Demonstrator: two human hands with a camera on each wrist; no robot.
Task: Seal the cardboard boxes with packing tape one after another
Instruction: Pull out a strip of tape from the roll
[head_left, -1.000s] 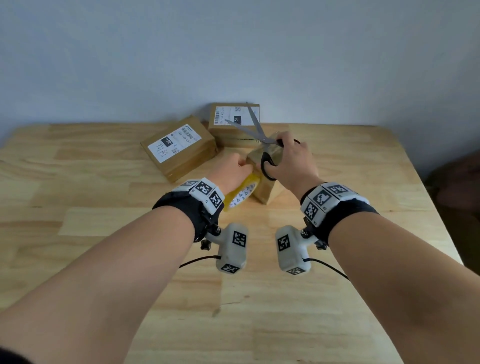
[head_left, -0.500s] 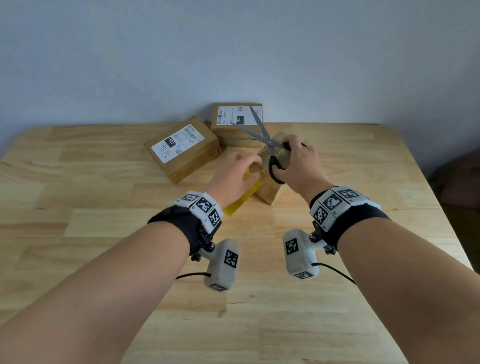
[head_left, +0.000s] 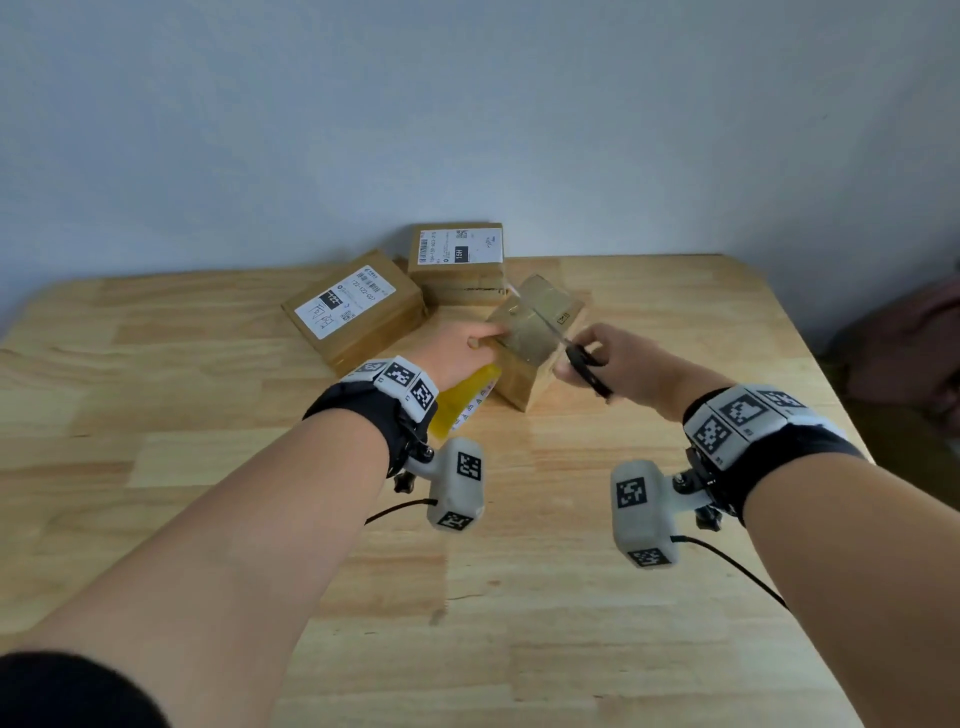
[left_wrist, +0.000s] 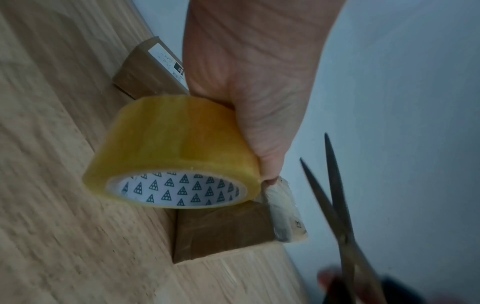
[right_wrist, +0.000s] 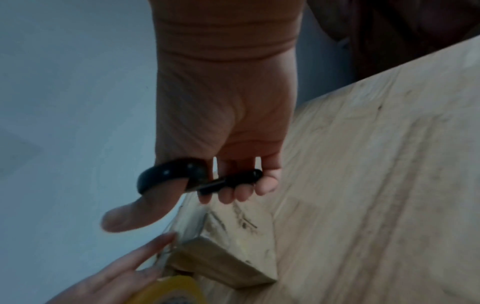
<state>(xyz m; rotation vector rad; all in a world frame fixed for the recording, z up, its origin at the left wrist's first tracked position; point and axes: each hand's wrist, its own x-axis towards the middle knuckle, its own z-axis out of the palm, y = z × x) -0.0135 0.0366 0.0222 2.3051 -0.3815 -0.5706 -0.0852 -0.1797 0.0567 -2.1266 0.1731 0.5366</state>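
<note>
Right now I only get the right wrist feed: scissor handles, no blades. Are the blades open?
Observer: Slightly. The left wrist view shows the scissors with blades in a narrow V, beside the tape strip but not on it.
Operator: What's the left hand doing?
Observer: The left hand grips the tape roll against the small box.
Operator: Any other boxes?
Observer: Two labelled ones behind it in the head view, the angled box and the rear box.
</note>
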